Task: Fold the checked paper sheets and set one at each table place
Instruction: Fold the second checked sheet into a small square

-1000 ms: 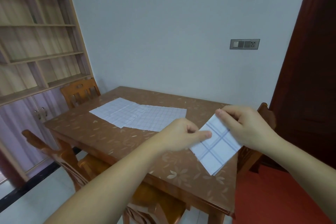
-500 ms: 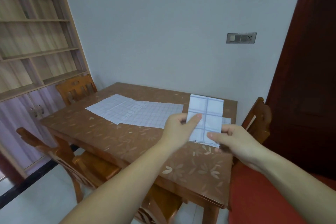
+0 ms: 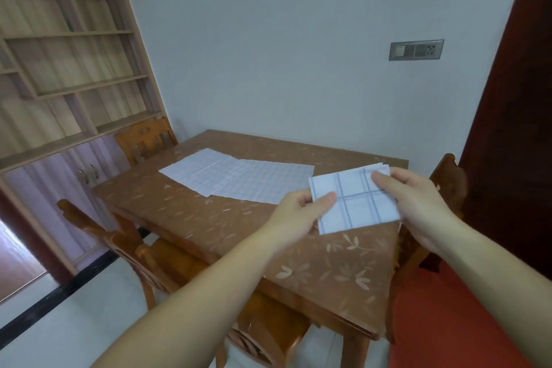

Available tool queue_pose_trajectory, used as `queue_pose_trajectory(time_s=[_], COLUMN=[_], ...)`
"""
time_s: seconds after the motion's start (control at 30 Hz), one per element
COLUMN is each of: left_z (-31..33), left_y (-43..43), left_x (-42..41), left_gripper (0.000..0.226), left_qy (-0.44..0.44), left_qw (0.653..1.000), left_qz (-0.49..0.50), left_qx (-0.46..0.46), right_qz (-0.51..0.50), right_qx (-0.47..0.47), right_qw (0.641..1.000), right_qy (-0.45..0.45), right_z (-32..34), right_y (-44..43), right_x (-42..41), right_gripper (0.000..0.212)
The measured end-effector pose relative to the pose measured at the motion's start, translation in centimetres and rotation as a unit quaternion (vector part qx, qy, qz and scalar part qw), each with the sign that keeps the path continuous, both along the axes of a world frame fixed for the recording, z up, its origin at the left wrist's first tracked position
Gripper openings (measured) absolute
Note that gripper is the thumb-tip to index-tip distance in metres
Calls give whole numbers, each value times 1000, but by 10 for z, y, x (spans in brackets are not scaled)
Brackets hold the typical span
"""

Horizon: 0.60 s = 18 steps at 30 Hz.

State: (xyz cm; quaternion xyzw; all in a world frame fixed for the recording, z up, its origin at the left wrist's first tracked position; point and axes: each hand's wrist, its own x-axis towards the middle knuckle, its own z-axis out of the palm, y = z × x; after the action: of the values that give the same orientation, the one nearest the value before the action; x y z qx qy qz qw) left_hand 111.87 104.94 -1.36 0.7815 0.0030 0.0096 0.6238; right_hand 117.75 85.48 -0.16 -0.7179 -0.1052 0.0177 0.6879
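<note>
— Above the near right corner of the brown leaf-patterned wooden bench [image 3: 313, 248], what did both hands have?

— A folded white paper sheet with blue checks [image 3: 357, 206], lifted off the bench. The left hand [image 3: 294, 213] pinched its left edge, thumb on top, the other fingers underneath. The right hand [image 3: 413, 199] gripped its far right corner the same way.

— And the other sheets?

— Two flat, unfolded white checked paper sheets [image 3: 239, 179] lay overlapping on the bench, beyond and to the left of the folded one, near the bench's middle. Wooden chairs [image 3: 146, 140] stood around the bench.
</note>
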Motion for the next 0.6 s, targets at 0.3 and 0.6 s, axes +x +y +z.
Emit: queue_pose_trajectory(time_s=[0.3, 0.6], left_z=[-30, -67], left_y=[57, 178], left_x=[22, 54], left_gripper=[46, 51], left_qy=[-96, -104], left_qw=[979, 987], left_qz=[168, 113], left_qx=[70, 44], right_qz=[-101, -172], right_qx=[-164, -159], right_qw=[966, 964], right_qy=[-172, -126], right_z=[-38, -66], right_y=[88, 199], right_x=[-5, 14], right_gripper=[47, 52])
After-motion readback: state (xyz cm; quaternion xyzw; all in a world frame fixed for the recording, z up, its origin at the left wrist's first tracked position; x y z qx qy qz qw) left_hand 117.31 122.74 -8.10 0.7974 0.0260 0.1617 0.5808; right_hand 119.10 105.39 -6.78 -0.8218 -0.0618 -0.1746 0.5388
